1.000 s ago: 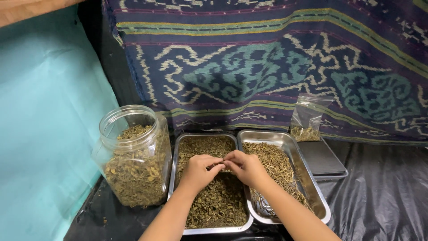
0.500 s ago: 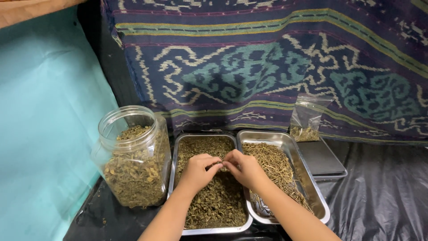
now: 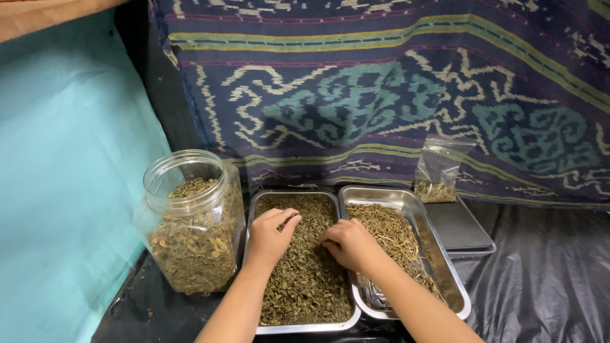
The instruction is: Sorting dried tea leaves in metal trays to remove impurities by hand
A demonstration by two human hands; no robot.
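Two steel trays stand side by side. The left tray (image 3: 251, 209) holds crumbled dried green leaves (image 3: 305, 286). The right tray (image 3: 438, 248) holds dried stems (image 3: 391, 232). My left hand (image 3: 270, 236) is over the left tray with a thin dried stem pinched between thumb and fingers. My right hand (image 3: 348, 244) rests at the trays' shared edge, fingers curled down into the leaves. Whether it holds anything is hidden.
A clear plastic jar (image 3: 190, 222) of dried herbs stands open left of the trays. A small clear bag (image 3: 438, 168) of herbs stands on a flat dark scale (image 3: 460, 228) at the right. Black plastic sheeting (image 3: 546, 279) covers the surface; a patterned cloth (image 3: 381, 95) hangs behind.
My hands were together over the left tray. They have come apart: the left moved left and up with a stem, the right dropped into the leaves.
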